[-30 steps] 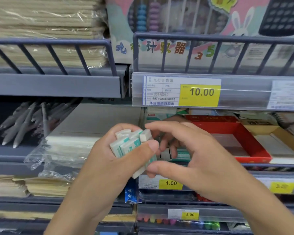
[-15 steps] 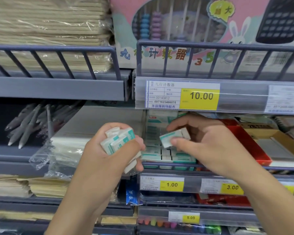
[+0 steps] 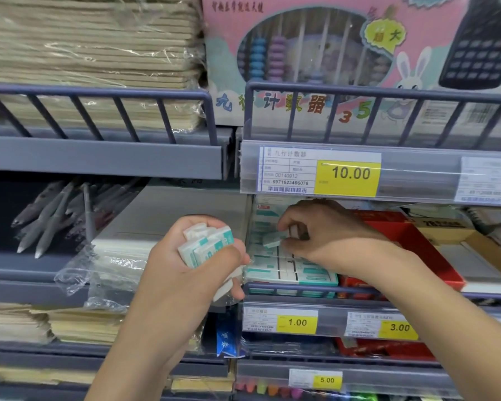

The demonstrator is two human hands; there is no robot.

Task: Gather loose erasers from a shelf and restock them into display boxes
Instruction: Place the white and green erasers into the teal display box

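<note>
A bundle of small white erasers in teal-printed paper sleeves [image 3: 207, 247] is clamped in the left hand [image 3: 191, 273], fingers and thumb curled round it, and is held in front of the grey metal shelf [image 3: 289, 288], just left of the display box; it is judged to be kept there as a ready supply, so that pieces can be fed across without a long reach. A single white and teal eraser [image 3: 273, 239] is pinched between the thumb and fingertips of the right hand [image 3: 327, 237], which is held low over the teal and white cardboard display box [image 3: 315, 280] on that shelf. The box is already largely filled with rows of matching erasers, laid flat and packed edge to edge; dark gaps are seen between some of them. The pinched eraser is tilted, apparently so that it can be lined up with an open slot. Beside the box, a red cardboard tray [image 3: 434, 256] is seen, and yellow price tags [image 3: 297, 322] are fixed along the shelf edge below.
</note>
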